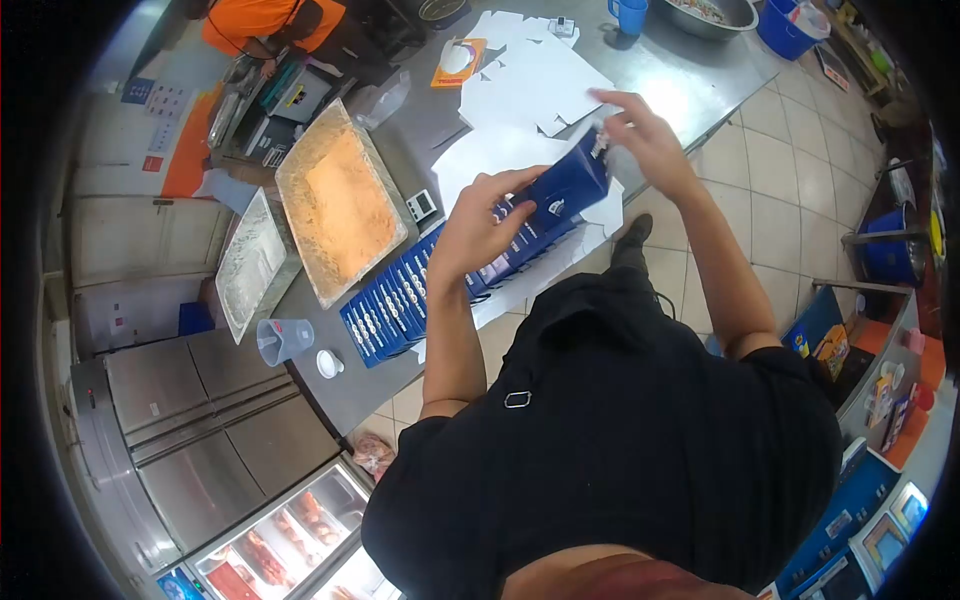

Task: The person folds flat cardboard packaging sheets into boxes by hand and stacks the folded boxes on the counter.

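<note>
My left hand (pixel 490 222) is closed around a dark blue carton (pixel 568 190) with white print, held tilted over the table. My right hand (pixel 648 142) is at the carton's far end, index finger stretched out and the other fingers bent. A pale, blurred patch lies just under that hand; I cannot make out what it is. Below and left of my left hand, a long row of similar blue cartons (pixel 385 312) stands packed side by side along the table edge. Flat white cardboard blanks (pixel 535 75) lie in a pile beyond both hands.
The steel table (pixel 680 85) carries a tray (pixel 392 240) of orange powder, a second tray (pixel 235 315), a timer (pixel 421 205), a clear jug (pixel 290 340), a blue mug (pixel 628 16) and a metal bowl (pixel 735 22). Someone in an orange shirt (pixel 262 25) stands across. A chest freezer (pixel 215 555) is lower left.
</note>
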A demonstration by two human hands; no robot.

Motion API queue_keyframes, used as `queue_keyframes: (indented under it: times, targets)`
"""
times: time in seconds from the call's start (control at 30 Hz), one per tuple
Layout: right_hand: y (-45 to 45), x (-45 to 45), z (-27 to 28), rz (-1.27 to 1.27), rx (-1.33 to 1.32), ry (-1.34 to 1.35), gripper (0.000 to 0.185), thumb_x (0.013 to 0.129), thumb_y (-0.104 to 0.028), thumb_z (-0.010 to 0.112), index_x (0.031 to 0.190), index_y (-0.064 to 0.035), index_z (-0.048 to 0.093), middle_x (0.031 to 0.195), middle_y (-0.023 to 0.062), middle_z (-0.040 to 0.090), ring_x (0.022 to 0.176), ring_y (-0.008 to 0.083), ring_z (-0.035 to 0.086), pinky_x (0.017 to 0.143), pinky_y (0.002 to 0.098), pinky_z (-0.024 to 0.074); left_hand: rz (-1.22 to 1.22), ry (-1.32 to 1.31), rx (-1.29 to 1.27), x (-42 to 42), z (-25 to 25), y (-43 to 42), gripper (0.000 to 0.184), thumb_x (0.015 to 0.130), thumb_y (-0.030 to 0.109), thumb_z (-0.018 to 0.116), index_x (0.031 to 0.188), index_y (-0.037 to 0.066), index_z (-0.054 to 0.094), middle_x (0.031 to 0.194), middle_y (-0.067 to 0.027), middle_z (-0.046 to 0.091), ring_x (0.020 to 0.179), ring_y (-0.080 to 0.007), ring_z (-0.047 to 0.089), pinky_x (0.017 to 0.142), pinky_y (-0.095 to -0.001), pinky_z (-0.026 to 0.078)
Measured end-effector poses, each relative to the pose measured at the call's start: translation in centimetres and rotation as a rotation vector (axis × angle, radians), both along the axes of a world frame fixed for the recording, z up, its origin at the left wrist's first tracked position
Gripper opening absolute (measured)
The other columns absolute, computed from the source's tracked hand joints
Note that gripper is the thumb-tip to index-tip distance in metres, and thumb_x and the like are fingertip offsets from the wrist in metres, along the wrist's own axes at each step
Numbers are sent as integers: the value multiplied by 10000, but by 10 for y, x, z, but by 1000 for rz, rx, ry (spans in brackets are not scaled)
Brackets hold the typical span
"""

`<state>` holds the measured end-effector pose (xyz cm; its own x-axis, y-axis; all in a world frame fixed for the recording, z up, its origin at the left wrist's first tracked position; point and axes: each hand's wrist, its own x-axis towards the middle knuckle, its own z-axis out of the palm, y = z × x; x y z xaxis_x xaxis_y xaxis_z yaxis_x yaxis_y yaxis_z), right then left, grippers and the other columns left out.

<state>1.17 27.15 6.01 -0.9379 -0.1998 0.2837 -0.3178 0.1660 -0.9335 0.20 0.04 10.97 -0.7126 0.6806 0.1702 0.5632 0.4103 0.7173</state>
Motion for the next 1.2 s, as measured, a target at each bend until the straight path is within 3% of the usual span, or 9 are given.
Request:
queue_keyframes:
  times: [0.1,0.17,0.27,0.47,0.57,0.7,0.8,0.87,1.2]
  targets:
    - [23,-11,-30,-344,-224,-260,529,981,-416,480,1406,-102,451,1381,70,468,1118,173,548,918,333,455,-8,-86,185,-1,-10,-2,410,797,-10,619,1196,81,592,1021,-131,665,935,-285,585,839,-358,448]
    - [38,-10,-51,59,-812,-803,648,968,-540,424,1448,-108,377,1393,95,479,1206,217,526,983,424,432,-9,-108,237,-1,-13,0,341,795,-21,601,1123,70,612,1019,-113,652,948,-276,575,847,-358,442]
    - [24,14,-48,348,-933,-601,803,909,-616,479,1480,-81,300,1354,112,515,1207,222,529,1001,480,419,27,-107,187,-4,-19,6,286,766,-67,545,1015,58,609,978,-110,626,947,-298,562,864,-368,422]
    - [29,18,-40,304,-636,-447,1061,694,-614,751,1479,-69,290,1296,128,528,1198,220,520,1016,316,404,213,57,134,-34,-72,16,312,711,-142,468,948,29,578,887,-174,605,888,-383,577,807,-424,432]
    - [26,21,-40,103,-465,-437,668,763,-223,726,1348,-106,425,1167,86,551,1092,188,523,984,312,390,259,60,270,-35,-79,28,310,806,-105,445,1050,18,592,1014,-170,605,978,-309,599,841,-377,468]
    - [25,19,-76,-152,-651,-428,570,786,-157,724,1283,-117,446,1107,91,528,1046,205,526,913,333,446,472,-105,496,-50,-116,44,325,908,-7,455,1207,32,576,1175,-155,567,1069,-255,583,906,-348,466]
    - [15,15,-137,-510,-712,-456,564,792,-200,750,1260,-112,448,1090,103,523,1036,211,530,833,323,488,548,-117,485,-70,-151,39,316,901,40,500,1207,43,581,1196,-179,553,1079,-286,572,932,-370,456]
    - [1,23,-181,-625,-593,-486,659,748,-330,810,1216,-46,443,1037,113,525,977,219,557,723,273,507,525,34,27,-78,-170,34,309,894,74,534,1198,56,587,1203,-182,553,1113,-318,549,957,-404,435]
    - [-72,33,-228,-656,-155,-591,809,737,-547,756,1214,54,500,1145,247,537,1104,314,526,941,396,426,586,167,-315,-66,-224,38,304,967,261,463,1215,152,601,1165,-110,600,1133,-299,519,1031,-446,298]
